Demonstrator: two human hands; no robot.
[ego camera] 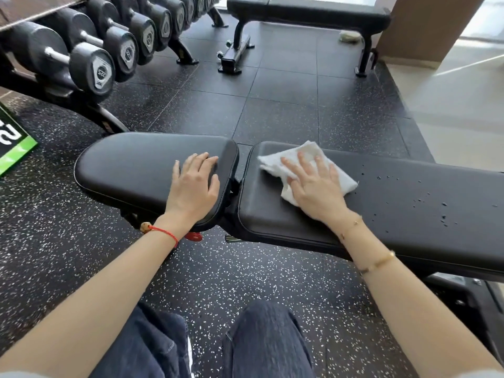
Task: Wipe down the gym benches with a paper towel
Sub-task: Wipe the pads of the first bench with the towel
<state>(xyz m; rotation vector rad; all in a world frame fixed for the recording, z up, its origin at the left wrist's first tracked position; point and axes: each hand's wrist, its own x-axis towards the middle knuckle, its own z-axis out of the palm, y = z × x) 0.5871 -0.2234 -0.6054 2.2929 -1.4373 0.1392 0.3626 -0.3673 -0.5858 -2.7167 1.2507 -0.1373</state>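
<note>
A black padded gym bench lies across the view in two pads: a seat pad (131,165) on the left and a long back pad (409,214) on the right. My left hand (195,186) rests flat on the right end of the seat pad, fingers spread, holding nothing. My right hand (316,189) presses flat on a white paper towel (275,165) at the left end of the long pad. Several water droplets (443,221) dot the long pad further right.
A rack of black dumbbells (109,50) stands at the far left. A second black flat bench (313,12) stands at the back, with a small pale object (350,36) on the floor under it. The speckled rubber floor (245,274) gives way to pale tile at the right.
</note>
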